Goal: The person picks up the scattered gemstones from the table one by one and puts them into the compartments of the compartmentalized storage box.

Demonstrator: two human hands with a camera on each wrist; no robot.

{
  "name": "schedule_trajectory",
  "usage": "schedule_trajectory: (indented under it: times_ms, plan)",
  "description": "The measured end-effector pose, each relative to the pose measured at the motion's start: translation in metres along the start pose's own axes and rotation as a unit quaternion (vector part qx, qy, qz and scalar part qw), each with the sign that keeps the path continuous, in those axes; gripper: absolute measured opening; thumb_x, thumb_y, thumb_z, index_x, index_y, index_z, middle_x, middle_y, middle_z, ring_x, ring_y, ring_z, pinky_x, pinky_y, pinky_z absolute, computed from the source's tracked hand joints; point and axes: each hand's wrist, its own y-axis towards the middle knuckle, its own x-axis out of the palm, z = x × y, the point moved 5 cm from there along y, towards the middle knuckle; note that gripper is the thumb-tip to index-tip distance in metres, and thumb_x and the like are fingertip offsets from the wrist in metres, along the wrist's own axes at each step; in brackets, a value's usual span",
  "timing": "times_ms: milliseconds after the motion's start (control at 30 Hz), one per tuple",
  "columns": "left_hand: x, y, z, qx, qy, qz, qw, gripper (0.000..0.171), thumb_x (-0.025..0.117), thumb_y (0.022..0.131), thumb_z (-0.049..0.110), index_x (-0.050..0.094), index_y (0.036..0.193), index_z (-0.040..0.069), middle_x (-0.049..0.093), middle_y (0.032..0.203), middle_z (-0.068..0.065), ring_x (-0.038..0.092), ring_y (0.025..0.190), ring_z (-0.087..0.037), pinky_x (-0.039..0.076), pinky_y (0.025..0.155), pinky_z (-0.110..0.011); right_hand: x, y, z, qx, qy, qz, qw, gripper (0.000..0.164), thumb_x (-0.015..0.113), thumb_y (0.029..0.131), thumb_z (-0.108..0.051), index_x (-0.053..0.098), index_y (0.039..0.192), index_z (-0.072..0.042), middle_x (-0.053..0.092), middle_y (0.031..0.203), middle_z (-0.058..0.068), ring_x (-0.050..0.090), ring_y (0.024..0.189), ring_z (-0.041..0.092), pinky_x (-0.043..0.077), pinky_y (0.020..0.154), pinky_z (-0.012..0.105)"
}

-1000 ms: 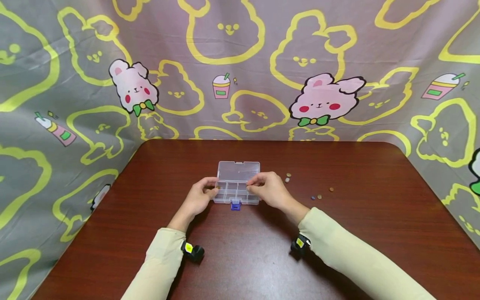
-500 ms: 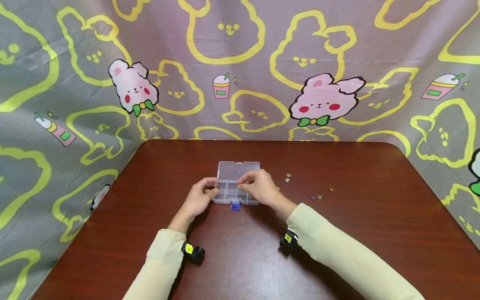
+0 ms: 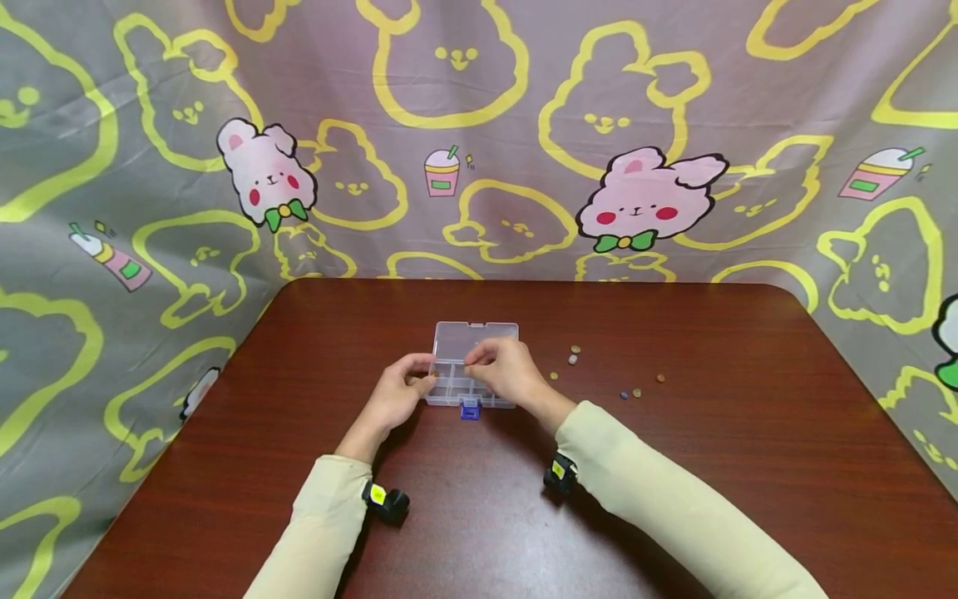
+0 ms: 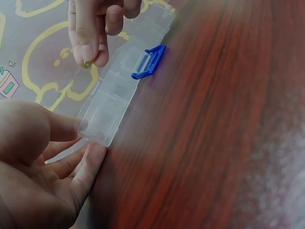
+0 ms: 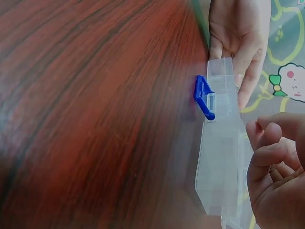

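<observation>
A clear plastic compartment box (image 3: pixel 441 401) stands on the table, its lid (image 3: pixel 466 339) raised at the back and its blue latch (image 3: pixel 470 410) hanging down in front. My left hand (image 3: pixel 395 394) grips the box's left end, thumb on the near side, as the left wrist view also shows. Over the compartments, my right hand (image 3: pixel 515 374) pinches a small yellow-green stone (image 4: pixel 87 64) between thumb and forefinger. A yellowish bit (image 3: pixel 437 374) shows in the back left compartment, beside the left fingers. The right hand hides the box's right back compartments in the head view.
Several small stones lie to the right of the box: a whitish stone (image 3: pixel 572 359), a yellowish stone (image 3: pixel 554 376), a blue stone (image 3: pixel 624 395) and an orange-brown stone (image 3: pixel 660 378) among them. A patterned curtain (image 3: pixel 516 150) hangs behind the brown table (image 3: pixel 494 516).
My right hand has moved left across the box, from its right end to about its middle, uncovering a yellowish stone on the table. The left hand and the box have stayed put.
</observation>
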Motion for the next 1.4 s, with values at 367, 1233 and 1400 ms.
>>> schedule_trajectory:
  times_ms: [367, 1233, 1400]
  plan:
    - [0.0, -0.001, 0.002, 0.0, -0.011, -0.004, 0.9999, 0.034, 0.063, 0.094, -0.003, 0.06, 0.129, -0.005, 0.062, 0.12, -0.026, 0.062, 0.091, -0.025, 0.046, 0.076, -0.026, 0.006, 0.005, -0.001, 0.005, 0.0, 0.0, 1.0, 0.005, 0.077, 0.084, -0.004, 0.075, 0.088, -0.003, 0.07, 0.072, 0.002, 0.055, 0.044, 0.011, 0.046, 0.045, 0.023]
    - [0.0, -0.007, 0.016, -0.003, -0.004, -0.009, 0.9999, 0.034, 0.059, 0.095, -0.005, 0.057, 0.129, -0.01, 0.061, 0.12, -0.031, 0.06, 0.089, -0.024, 0.045, 0.073, -0.026, 0.009, 0.004, -0.006, 0.008, 0.008, -0.009, 1.0, 0.005, 0.076, 0.085, -0.003, 0.074, 0.089, 0.0, 0.068, 0.07, 0.001, 0.052, 0.045, 0.007, 0.042, 0.045, 0.021]
    - [0.0, -0.002, 0.002, 0.001, -0.001, -0.004, 1.0, 0.033, 0.062, 0.095, -0.002, 0.061, 0.128, -0.004, 0.063, 0.118, -0.025, 0.06, 0.087, -0.021, 0.046, 0.072, -0.025, 0.006, 0.001, -0.005, 0.01, 0.006, -0.007, 1.0, 0.004, 0.076, 0.086, -0.004, 0.075, 0.089, -0.001, 0.069, 0.071, 0.002, 0.054, 0.046, 0.008, 0.044, 0.046, 0.022]
